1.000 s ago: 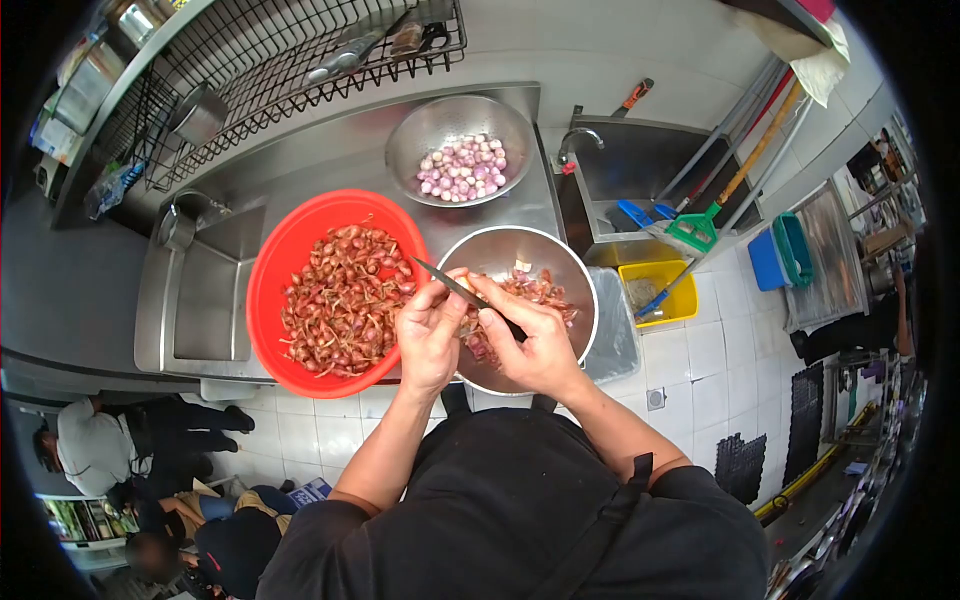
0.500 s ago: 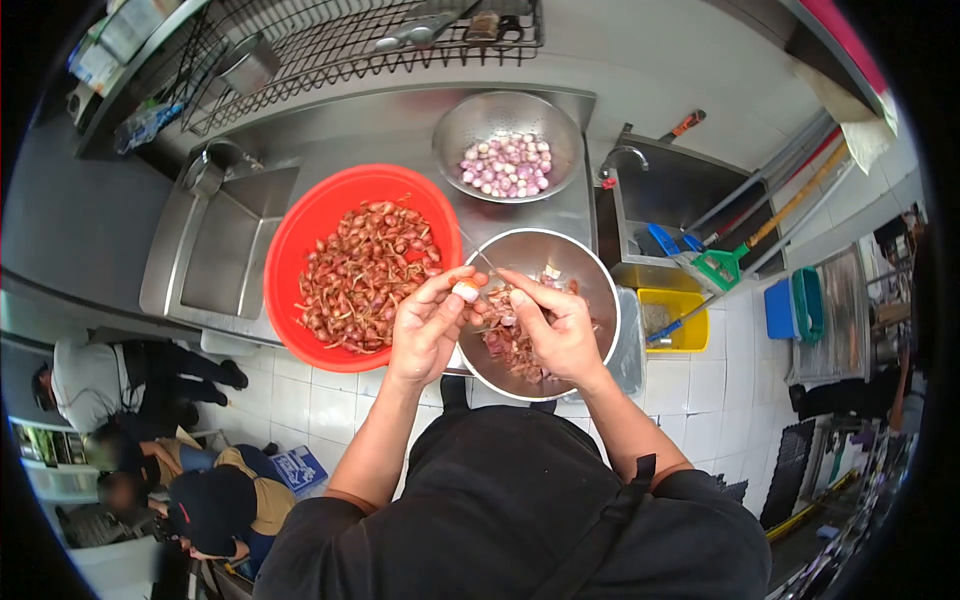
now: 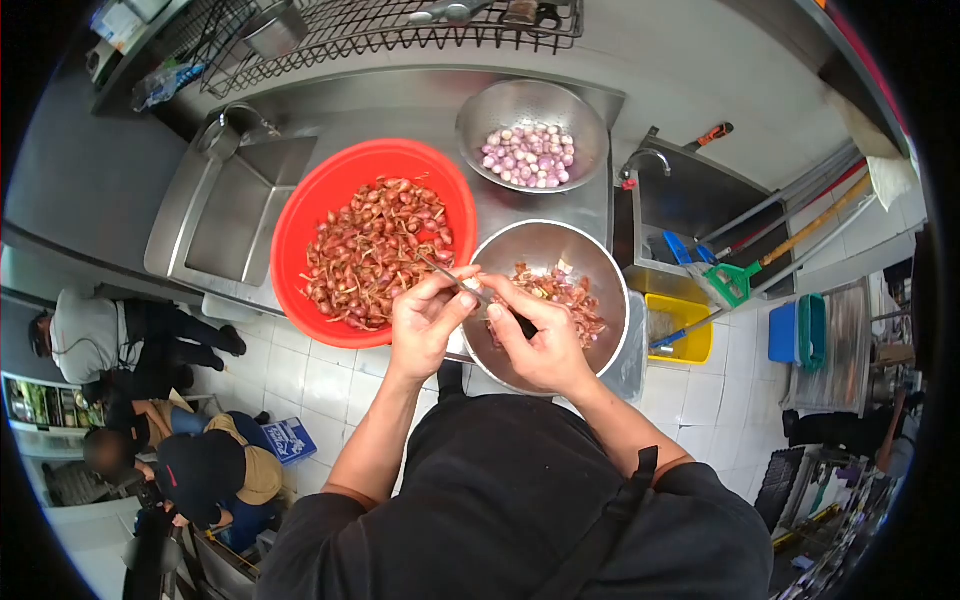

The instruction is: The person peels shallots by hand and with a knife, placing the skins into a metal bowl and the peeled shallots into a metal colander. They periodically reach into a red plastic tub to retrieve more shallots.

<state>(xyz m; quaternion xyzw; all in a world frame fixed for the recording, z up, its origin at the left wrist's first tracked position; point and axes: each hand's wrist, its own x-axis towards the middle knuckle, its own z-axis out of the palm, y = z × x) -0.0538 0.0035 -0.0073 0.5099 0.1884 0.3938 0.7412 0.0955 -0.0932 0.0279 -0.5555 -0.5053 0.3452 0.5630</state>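
My left hand pinches a small shallot, mostly hidden by the fingertips, over the near left rim of a steel bowl of papery peelings. In my right hand is a small knife with a dark handle, its thin blade angled up and left across the left fingers. Left of the hands, a red basin holds many unpeeled shallots. Behind the bowl, a steel colander contains peeled pink-white shallots.
A sink lies left of the basin, another sink to the right. A wire rack hangs above. On the floor side are a yellow bin, long-handled tools and a blue crate. Other people are at lower left.
The knife blade has swung from pointing up to lying leftward across the left fingers. The shallot is now more covered by the fingers. The camera view has shifted slightly.
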